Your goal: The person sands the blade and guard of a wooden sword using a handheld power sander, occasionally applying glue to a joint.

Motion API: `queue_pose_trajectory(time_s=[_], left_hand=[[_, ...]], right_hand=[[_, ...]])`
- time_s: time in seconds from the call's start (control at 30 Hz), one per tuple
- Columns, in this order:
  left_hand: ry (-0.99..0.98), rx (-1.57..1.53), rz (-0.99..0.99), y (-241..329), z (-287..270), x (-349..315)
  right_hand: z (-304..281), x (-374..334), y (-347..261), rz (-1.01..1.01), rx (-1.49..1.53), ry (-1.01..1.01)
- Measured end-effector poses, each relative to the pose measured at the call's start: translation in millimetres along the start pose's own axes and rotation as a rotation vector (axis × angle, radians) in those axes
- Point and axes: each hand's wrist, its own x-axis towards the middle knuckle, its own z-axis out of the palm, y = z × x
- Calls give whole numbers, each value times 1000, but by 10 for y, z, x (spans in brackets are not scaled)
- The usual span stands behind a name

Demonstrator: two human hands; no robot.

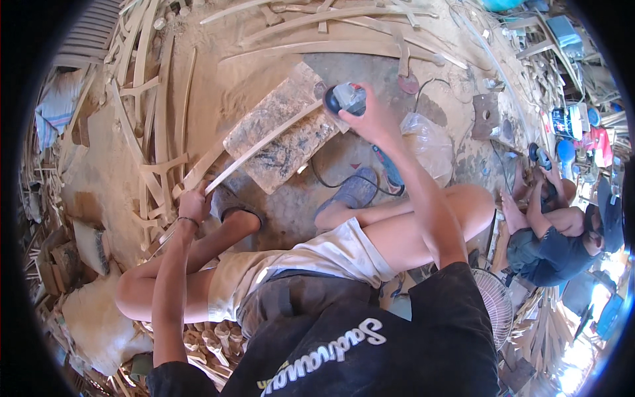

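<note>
My right hand (363, 117) is closed around the grey head of an angle grinder (349, 98) with a dark round disc. The disc sits at the far end of a long, pale wooden strip (268, 137); whether it touches the wood is unclear. A teal tool body (388, 167) shows below my right forearm, which hides whether it joins the grinder. The strip slants across a worn, stained block (248, 140) on the ground. My left hand (193, 204) is wrapped around the strip's nearer part, and its tail runs on past my left wrist.
Curved wooden pieces (331, 47) lie along the far side, with more frames (159, 165) at left. A clear plastic bag (426, 145) and a dark cord (324, 180) lie near my feet. A fan (491, 308) stands at right, near a co-worker (555, 248) holding another grinder.
</note>
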Motion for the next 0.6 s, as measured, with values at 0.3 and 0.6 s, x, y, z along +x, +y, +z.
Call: queue_pose_trajectory(time_s=[0.3, 0.6], left_hand=[[-19, 0, -10, 39, -129, -9], [-23, 75, -18, -68, -135, -57]], right_hand=[[46, -118, -65, -51, -27, -34], [-205, -68, -191, 35, -36, -93]])
